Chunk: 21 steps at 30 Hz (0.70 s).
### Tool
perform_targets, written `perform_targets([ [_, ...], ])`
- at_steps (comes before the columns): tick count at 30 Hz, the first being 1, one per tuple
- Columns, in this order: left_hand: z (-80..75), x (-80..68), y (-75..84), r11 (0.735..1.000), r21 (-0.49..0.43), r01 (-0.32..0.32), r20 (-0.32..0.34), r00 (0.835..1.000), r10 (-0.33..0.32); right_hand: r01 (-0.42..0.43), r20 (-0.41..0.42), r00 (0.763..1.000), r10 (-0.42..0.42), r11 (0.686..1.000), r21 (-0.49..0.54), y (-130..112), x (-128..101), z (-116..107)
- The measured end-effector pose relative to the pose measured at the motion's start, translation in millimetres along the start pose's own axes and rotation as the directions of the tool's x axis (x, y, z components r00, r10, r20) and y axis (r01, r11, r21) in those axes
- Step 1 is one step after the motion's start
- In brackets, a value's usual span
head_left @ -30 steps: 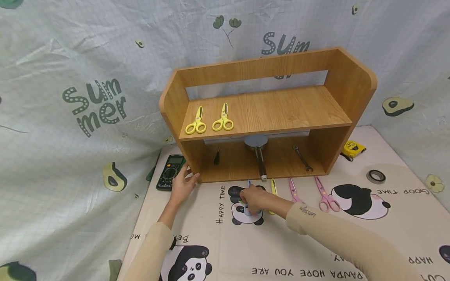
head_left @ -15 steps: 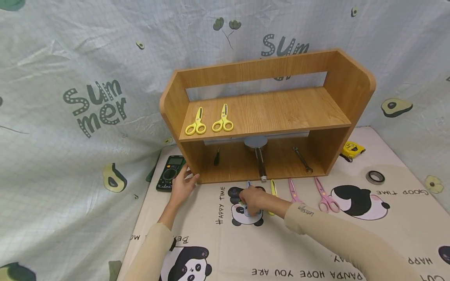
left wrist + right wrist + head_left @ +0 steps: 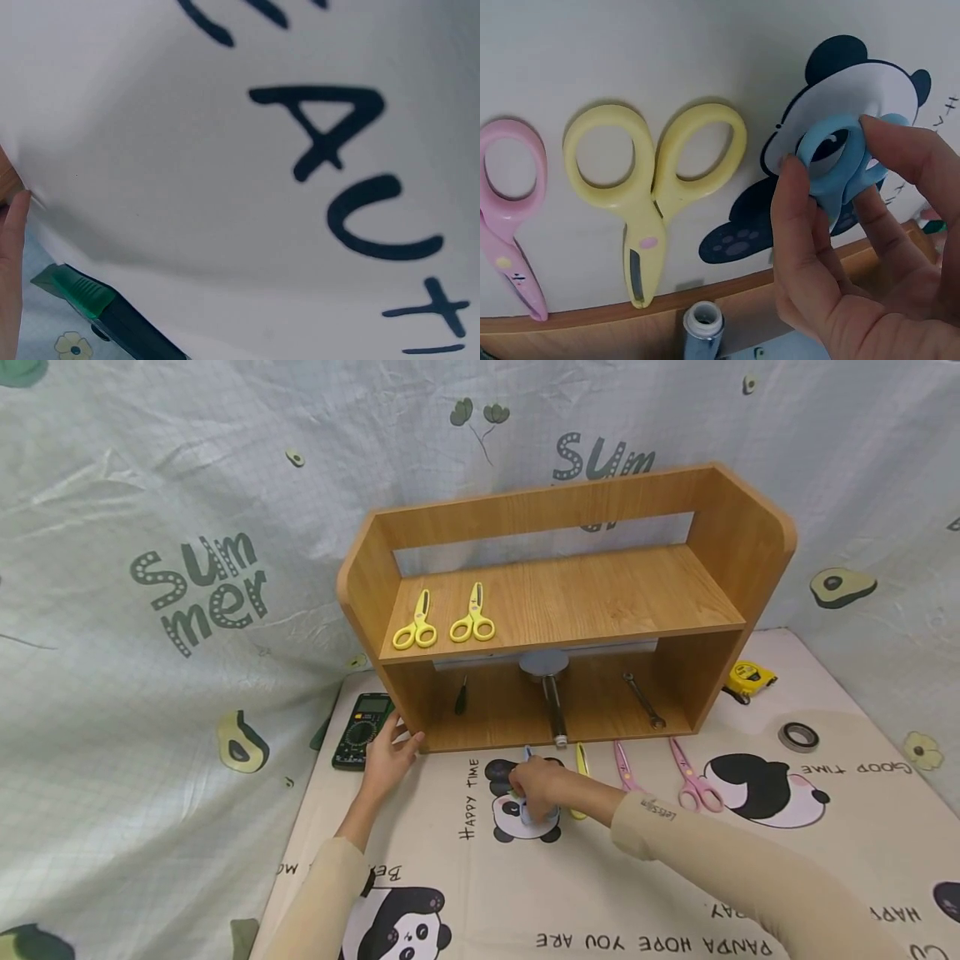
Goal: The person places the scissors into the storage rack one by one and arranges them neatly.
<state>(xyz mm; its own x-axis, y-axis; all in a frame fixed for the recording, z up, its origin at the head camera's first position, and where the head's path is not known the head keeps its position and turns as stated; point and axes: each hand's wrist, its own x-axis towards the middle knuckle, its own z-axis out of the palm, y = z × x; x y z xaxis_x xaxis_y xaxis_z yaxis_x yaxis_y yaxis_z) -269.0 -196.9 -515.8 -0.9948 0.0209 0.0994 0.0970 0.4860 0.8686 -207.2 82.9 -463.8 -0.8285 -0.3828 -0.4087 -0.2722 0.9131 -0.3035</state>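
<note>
My right hand (image 3: 538, 783) pinches the handle loops of the light blue scissors (image 3: 829, 176) between thumb and fingers, low over a printed panda. The blades are largely hidden behind the fingers in the right wrist view. Beside them lie yellow scissors (image 3: 643, 240) and pink scissors (image 3: 514, 232), with another pink pair (image 3: 693, 781) further right. At the lower left corner of the wooden shelf (image 3: 600, 597), my left hand (image 3: 390, 752) touches the side panel, fingers extended. A black multimeter (image 3: 362, 735) lies next to that hand.
Two yellow scissors (image 3: 472, 614) lie on the upper shelf board. Below are a screwdriver (image 3: 461, 697), a round grey-headed tool (image 3: 553, 693) with a dark handle, and a wrench (image 3: 643, 700). A tape measure (image 3: 750, 678) and black tape roll (image 3: 798, 737) lie right. A green-tipped dark tool (image 3: 112, 307) shows left.
</note>
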Motion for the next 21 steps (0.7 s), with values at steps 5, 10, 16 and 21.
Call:
perform_targets([
  [5,0.3,-1.4,1.1,1.000,0.004,0.006,-0.004,1.000,-0.006,-0.002,0.013,1.000,0.001,1.000,0.018,-3.5,-8.0,-4.4],
  [10,0.5,-1.3,0.7,1.000,0.003,0.003,-0.005,1.000,-0.003,0.018,0.007,1.000,-0.018,1.000,0.024,-7.4,-21.1,-11.6],
  [16,0.5,-1.1,0.5,1.000,-0.010,0.004,0.005,1.000,-0.004,0.069,-0.016,0.997,-0.069,0.998,0.011,-14.5,-46.9,-29.0],
  [21,0.2,-1.2,1.0,1.000,-0.010,0.012,0.007,1.000,-0.012,0.119,-0.042,0.992,-0.119,0.993,-0.014,-22.5,-71.8,-47.8],
])
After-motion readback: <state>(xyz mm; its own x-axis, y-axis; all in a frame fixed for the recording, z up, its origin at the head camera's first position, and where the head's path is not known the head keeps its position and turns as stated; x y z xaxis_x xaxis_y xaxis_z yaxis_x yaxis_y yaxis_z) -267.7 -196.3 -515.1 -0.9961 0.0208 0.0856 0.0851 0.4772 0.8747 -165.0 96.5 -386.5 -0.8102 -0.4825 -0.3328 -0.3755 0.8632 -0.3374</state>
